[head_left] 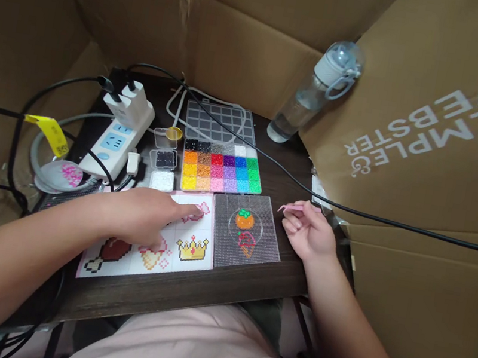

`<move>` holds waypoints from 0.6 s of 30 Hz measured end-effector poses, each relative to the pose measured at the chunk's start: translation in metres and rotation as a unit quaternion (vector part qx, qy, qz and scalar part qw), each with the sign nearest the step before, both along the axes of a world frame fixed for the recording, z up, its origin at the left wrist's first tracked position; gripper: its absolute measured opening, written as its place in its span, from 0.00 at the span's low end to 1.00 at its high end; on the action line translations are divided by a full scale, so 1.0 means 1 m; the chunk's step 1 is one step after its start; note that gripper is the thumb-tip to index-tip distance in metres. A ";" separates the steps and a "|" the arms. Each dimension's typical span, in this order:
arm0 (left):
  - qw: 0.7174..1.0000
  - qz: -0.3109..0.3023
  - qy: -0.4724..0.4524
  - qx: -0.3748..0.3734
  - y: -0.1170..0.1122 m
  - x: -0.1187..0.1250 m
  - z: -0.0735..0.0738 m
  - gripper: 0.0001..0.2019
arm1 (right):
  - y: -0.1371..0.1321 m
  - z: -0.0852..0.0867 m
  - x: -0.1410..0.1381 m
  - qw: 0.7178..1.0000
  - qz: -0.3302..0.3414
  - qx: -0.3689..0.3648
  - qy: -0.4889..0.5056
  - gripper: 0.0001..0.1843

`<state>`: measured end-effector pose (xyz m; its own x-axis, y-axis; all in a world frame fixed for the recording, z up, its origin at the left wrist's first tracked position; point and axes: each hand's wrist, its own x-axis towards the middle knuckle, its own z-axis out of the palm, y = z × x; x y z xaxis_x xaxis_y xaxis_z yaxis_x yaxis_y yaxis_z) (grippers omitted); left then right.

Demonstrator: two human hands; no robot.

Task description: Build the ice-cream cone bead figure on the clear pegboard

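Observation:
My left hand (142, 215) lies over a pattern sheet (192, 273) with pixel pictures, among them a gold crown and an ice cream cone. Its index finger is stretched onto a pink picture at the upper right, and the thumb is apart from it; nothing shows in this hand. Pink tweezers (295, 208) are held in my right hand (312, 239), by the table's right side, their bent tip pointing left. Between the hands lies a clear pegboard (271, 245). On it are an orange bead fruit (244, 220) with green leaves and a red-edged bead ice cream cone (247, 244).
Behind the sheet sits an open bead box (222, 170) sorted by colour. Small boxes of black beads (166, 159) and white beads (162, 181) stand beside it. A power strip (111, 143), a water bottle (306, 99) and a black cable (277, 164) surround them, within cardboard walls.

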<state>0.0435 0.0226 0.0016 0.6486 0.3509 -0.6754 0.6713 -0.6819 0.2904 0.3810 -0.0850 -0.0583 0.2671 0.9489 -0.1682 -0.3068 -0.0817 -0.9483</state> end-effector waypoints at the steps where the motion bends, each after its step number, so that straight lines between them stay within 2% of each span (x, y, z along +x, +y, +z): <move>1: 1.000 0.000 0.001 0.003 0.000 0.000 0.000 0.47 | 0.008 0.001 0.003 1.000 0.006 0.000 -0.004 0.14; 8: 1.000 -0.012 0.009 0.004 0.000 0.003 0.003 0.48 | 0.049 0.005 0.005 1.000 0.010 0.015 -0.018 0.16; 13: 1.000 -0.011 0.006 0.001 0.000 0.004 0.006 0.47 | 0.046 0.004 -0.003 0.997 0.000 0.055 -0.060 0.15; 18: 1.000 -0.017 -0.009 0.000 -0.001 0.000 0.002 0.46 | 0.038 0.000 -0.003 0.993 0.023 0.056 -0.100 0.14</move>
